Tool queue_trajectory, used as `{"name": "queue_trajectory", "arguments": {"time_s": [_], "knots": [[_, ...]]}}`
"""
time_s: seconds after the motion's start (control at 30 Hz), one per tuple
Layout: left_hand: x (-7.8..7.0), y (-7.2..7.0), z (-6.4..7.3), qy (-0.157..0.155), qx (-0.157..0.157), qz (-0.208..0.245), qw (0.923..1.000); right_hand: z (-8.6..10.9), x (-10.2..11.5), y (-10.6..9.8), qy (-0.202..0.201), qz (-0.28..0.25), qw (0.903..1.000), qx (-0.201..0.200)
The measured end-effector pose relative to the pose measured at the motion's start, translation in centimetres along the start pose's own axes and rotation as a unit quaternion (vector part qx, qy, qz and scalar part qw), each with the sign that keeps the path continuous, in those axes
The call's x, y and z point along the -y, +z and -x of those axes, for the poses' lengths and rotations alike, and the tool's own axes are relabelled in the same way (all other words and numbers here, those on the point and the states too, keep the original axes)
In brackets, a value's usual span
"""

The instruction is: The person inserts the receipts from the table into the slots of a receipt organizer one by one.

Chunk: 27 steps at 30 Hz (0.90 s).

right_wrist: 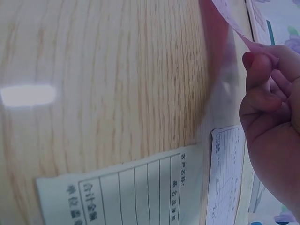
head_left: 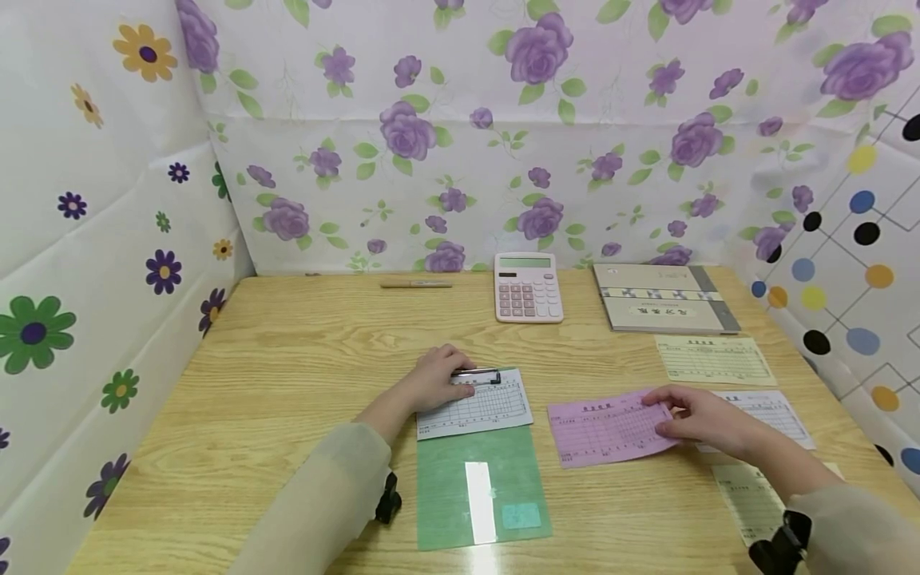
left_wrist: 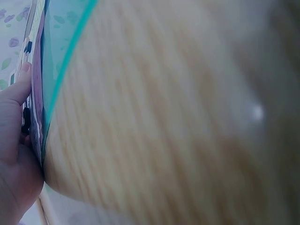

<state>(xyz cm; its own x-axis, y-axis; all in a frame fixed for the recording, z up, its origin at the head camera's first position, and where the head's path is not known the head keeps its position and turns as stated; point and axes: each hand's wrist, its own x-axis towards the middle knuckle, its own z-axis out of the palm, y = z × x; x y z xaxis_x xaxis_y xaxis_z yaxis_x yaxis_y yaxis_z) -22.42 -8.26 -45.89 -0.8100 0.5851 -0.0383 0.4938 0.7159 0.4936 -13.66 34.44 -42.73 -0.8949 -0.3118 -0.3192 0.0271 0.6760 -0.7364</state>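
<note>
A green clipboard (head_left: pixel 481 511) lies on the table with a white printed form (head_left: pixel 481 409) under its metal clip (head_left: pixel 483 375). My left hand (head_left: pixel 437 379) holds the clipboard at the clip, thumb over the form. In the left wrist view, that hand (left_wrist: pixel 16 136) is at the edge of the papers, where a pink layer shows; its other fingers are mostly hidden. My right hand (head_left: pixel 707 419) pinches the right end of a pink form (head_left: pixel 607 429), just right of the clipboard. The right wrist view shows the thumb and finger on the raised pink paper (right_wrist: pixel 225 16).
Right of the pink form lie a pale yellow form (head_left: pixel 715 361), a white form (head_left: pixel 772 415) and another yellowish form (head_left: pixel 751 503), partly under my right arm. Toward the back are a pen (head_left: pixel 415 284), a pink calculator (head_left: pixel 528 289) and a grey booklet (head_left: pixel 661 299). Patterned cloths border the wooden table (head_left: pixel 287 335).
</note>
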Motion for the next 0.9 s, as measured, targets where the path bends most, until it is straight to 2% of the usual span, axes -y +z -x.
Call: {"name": "queue_trajectory", "arguments": {"time_s": [0.2, 0.5, 0.9], "knots": [[0.17, 0.17, -0.09, -0.002, 0.0, 0.001, 1.0, -0.16, -0.07, 0.06, 0.006, -0.036, 0.9991, 0.022], [0.22, 0.2, -0.14, -0.002, -0.003, 0.002, 1.0, -0.55, -0.4, 0.42, -0.001, 0.028, 0.9994, -0.021], [0.08, 0.09, -0.13, -0.004, -0.003, 0.004, 1.0, 0.13, 0.48, -0.42, -0.013, -0.036, 0.9981, -0.048]]}}
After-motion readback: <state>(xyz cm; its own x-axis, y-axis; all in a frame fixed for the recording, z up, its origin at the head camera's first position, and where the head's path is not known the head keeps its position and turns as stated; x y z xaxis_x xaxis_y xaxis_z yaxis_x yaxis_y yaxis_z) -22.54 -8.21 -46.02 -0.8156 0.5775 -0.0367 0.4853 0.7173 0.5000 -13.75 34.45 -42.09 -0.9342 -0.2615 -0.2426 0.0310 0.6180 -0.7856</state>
